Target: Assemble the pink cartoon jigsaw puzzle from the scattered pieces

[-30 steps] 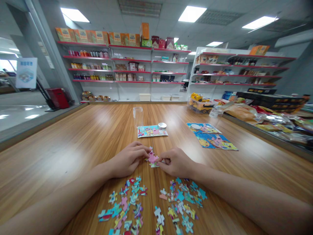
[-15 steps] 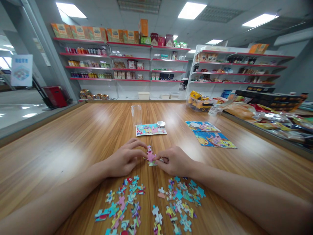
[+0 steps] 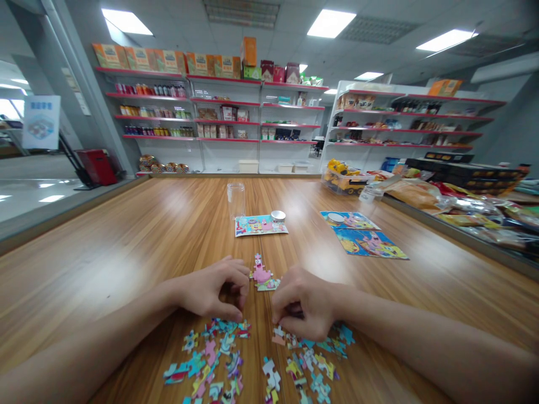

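Observation:
A partly joined jigsaw section (image 3: 261,275) with a pink cartoon figure lies flat on the wooden table. My left hand (image 3: 214,289) is just left of and below it, fingers curled, with a gap between thumb and fingertips. Below that hand are loose jigsaw pieces (image 3: 210,350) in a left cluster. My right hand (image 3: 305,303) is closed, its thumb and index tips together at the top edge of a peach-and-white jigsaw piece (image 3: 278,335); whether they grip it I cannot tell. The right cluster of pieces (image 3: 311,359) is partly covered by this hand.
Ahead lie a picture card (image 3: 261,225) with a white lid (image 3: 278,215) on it and a clear jar (image 3: 236,201) beside it. Two blue picture sheets (image 3: 370,244) rest to the right. A clear toy box (image 3: 345,180) and packaged goods (image 3: 475,202) stand farther right.
Both hands have drawn back from the joined pink section toward the loose pieces, leaving it uncovered. The left hand's fingers have curled more. The view has tilted slightly.

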The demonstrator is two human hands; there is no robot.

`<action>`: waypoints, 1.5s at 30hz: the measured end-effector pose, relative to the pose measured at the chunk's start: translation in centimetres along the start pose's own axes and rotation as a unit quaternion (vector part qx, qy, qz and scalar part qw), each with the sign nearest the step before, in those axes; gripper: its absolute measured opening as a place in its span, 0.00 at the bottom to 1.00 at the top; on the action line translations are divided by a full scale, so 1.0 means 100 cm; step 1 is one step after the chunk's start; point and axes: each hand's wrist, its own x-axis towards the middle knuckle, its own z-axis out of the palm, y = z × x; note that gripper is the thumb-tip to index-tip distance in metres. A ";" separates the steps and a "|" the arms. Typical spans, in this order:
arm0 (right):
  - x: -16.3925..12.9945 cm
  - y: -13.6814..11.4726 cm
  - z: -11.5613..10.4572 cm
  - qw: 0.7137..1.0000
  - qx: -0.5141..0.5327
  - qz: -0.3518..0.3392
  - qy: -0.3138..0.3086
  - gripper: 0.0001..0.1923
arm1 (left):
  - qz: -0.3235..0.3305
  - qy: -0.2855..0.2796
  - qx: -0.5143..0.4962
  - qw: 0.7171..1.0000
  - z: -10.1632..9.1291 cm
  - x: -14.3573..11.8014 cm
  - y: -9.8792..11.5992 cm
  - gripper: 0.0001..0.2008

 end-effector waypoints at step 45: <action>0.003 -0.005 0.005 0.996 -0.094 -0.004 0.003 0.08 | -0.024 -0.007 0.007 1.000 0.000 0.005 0.003 0.22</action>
